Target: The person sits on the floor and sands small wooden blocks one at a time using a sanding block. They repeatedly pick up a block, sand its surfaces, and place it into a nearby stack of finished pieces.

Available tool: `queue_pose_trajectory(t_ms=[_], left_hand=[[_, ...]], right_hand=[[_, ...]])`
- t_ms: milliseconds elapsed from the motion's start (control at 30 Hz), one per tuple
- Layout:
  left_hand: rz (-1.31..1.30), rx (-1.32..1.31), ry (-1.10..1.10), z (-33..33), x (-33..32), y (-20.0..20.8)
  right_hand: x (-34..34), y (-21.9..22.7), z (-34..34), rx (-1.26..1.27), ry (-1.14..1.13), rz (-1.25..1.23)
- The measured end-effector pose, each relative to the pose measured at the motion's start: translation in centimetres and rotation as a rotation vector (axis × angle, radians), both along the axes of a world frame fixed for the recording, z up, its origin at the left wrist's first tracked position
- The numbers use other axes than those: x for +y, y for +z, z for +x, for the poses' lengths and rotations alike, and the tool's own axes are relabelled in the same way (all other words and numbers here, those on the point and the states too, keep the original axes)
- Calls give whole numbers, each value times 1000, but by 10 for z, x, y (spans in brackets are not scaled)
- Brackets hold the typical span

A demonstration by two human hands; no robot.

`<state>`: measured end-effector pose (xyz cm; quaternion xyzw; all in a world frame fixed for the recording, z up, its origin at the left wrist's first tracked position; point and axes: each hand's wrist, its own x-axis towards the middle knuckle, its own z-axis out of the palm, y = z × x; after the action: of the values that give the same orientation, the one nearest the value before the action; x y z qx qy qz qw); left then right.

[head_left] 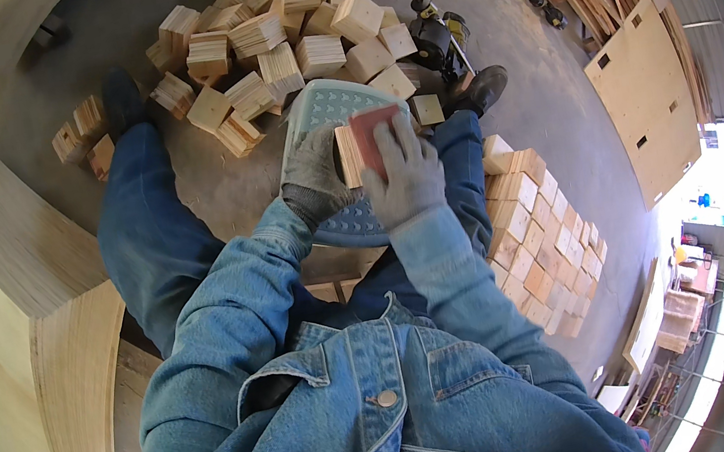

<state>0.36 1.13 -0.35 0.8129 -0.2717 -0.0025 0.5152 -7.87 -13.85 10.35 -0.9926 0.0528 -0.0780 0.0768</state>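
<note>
Left hand point(315, 176): centre of the frame, gloved; grip closed on a wood block point(348, 156)
Right hand point(405, 171): just right of it, gloved; grip on a red pad point(366, 144), fingers spread over it, pad laid against the block
Wood block: mid-frame, above the blue stool point(331, 97); whether it touches the stool cannot be told
Rubbing step: seemingly smoothing one block face; the next stroke calls for a steady left hold and the pad kept flat
Stacked blocks point(541, 234): right of centre, in neat rows
Block heap point(274, 44): top centre, loosely piled; a black-and-yellow tool point(437, 46) beside it
Writing: no brand or label readable on block, pad or stool
</note>
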Motion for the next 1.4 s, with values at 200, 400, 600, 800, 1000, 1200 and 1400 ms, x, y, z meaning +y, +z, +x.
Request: queue_pose_trajectory(t_ms=[200,400,600,800,1000,1200,1400], left_hand=[[127,18,-9,1,-8,5],[148,6,-40,-5,3,6],[-27,34,-98,-7,6,11],[-45,105,-109,-10,6,8],[42,30,-21,-12,2,-11],[76,62,-30,-9,1,-2],[61,104,-59,-7,3,-6]], right_hand=[[-18,-3,70,97,-98,-47],[-1,1,18,46,9,-4],[22,12,-81,70,111,31],[26,17,-76,63,98,-2],[16,4,36,27,37,-70],[13,1,69,94,-34,-77],[24,18,-21,116,48,5]])
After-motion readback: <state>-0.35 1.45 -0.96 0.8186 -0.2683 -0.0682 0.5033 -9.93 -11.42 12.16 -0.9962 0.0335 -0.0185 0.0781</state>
